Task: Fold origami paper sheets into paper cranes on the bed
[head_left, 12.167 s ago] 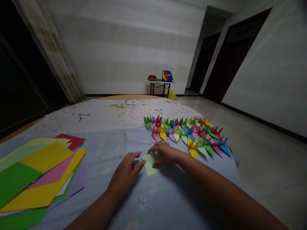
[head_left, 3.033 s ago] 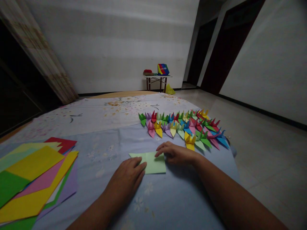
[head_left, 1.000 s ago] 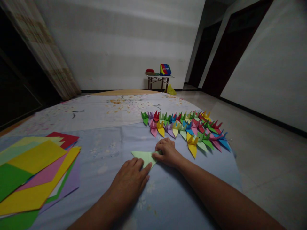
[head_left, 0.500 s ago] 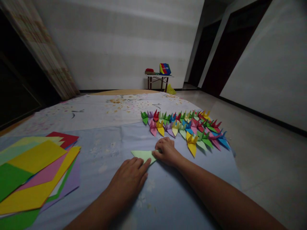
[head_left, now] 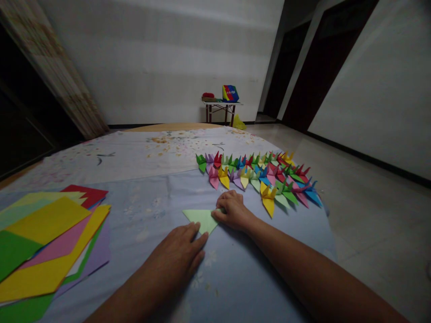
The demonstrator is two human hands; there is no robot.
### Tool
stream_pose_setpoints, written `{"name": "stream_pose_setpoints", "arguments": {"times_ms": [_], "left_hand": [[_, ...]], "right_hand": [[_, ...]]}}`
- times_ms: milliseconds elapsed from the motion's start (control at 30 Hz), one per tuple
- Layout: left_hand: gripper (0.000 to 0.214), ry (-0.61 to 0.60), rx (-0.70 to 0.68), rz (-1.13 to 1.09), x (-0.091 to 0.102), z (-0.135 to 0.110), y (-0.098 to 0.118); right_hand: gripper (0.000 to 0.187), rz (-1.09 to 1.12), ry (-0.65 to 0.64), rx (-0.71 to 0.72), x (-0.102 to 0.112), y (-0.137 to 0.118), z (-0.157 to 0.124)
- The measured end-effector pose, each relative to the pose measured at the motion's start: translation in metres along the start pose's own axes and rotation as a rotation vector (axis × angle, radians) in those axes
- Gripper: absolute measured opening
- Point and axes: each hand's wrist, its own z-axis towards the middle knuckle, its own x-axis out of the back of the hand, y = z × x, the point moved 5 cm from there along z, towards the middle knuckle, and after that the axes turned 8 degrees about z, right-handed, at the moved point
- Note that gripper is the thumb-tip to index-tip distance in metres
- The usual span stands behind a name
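A folded triangle of pale green origami paper (head_left: 201, 217) lies on the blue cloth in front of me, its long edge away from me and one point toward me. My right hand (head_left: 233, 211) is closed on the triangle's right corner, its fingers curled and hiding that end. My left hand (head_left: 180, 246) lies low at the near left edge, open, with thumb and forefinger apart and fingertips touching the paper by its near point. Beyond my right hand stand several rows of folded paper cranes in many colours, a yellow crane (head_left: 268, 202) being among the closest.
To the left, a spread stack of coloured paper sheets (head_left: 50, 220) covers the table's near side. A flowered white cloth (head_left: 134, 150) lies over the far part of the table. Against the back wall, a small folding table (head_left: 220, 104) holds a colourful box (head_left: 230, 93).
My left hand has drawn back toward me and to the left, uncovering more of the pale green paper. The right hand keeps its grip on the corner. My view has tilted slightly.
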Motion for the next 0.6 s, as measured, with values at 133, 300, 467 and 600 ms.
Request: {"name": "stream_pose_setpoints", "arguments": {"times_ms": [133, 300, 467, 600], "left_hand": [[0.035, -0.001, -0.053, -0.041, 0.004, -0.001, -0.001], [0.034, 0.004, -0.083, -0.057, 0.009, -0.002, -0.002], [0.033, 0.024, -0.109, -0.121, 0.013, -0.003, 0.000], [0.037, 0.035, -0.089, -0.154, 0.013, -0.004, -0.001]], "right_hand": [[0.020, 0.009, -0.006, 0.008, -0.001, 0.001, 0.000], [0.019, 0.014, 0.005, 0.020, -0.002, 0.001, -0.001], [0.019, 0.004, 0.009, 0.025, -0.002, 0.002, -0.001], [0.020, -0.009, -0.008, 0.014, -0.003, 0.003, 0.000]]}}
